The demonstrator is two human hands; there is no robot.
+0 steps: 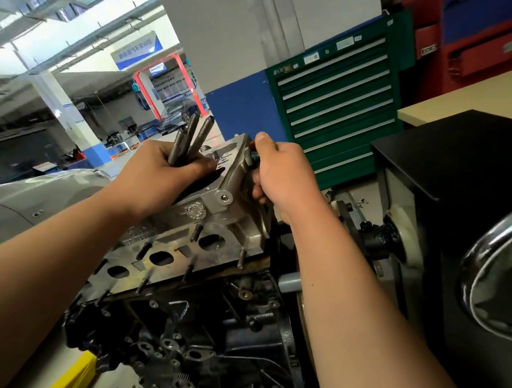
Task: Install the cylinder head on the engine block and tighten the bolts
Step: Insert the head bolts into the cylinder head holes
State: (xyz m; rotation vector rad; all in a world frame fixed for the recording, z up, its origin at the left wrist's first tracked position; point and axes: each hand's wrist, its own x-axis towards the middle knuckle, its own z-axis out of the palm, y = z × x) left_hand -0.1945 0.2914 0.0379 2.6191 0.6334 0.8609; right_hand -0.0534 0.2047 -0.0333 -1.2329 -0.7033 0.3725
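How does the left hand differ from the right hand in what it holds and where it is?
The left hand grips a bundle of long bolts, threaded ends pointing up; the right hand holds no bolts and grips the end of the cylinder head. The left hand is over the head's top; the right hand is at its end face. Both have curled fingers and are at the head.

One wide-angle view from the person's head looks forward and slightly down along the forearms (42, 252), tilted sideways. It sits close above the cylinder head (203, 217) and engine block (205, 328). A green tool cabinet (334, 101) stands farther ahead.
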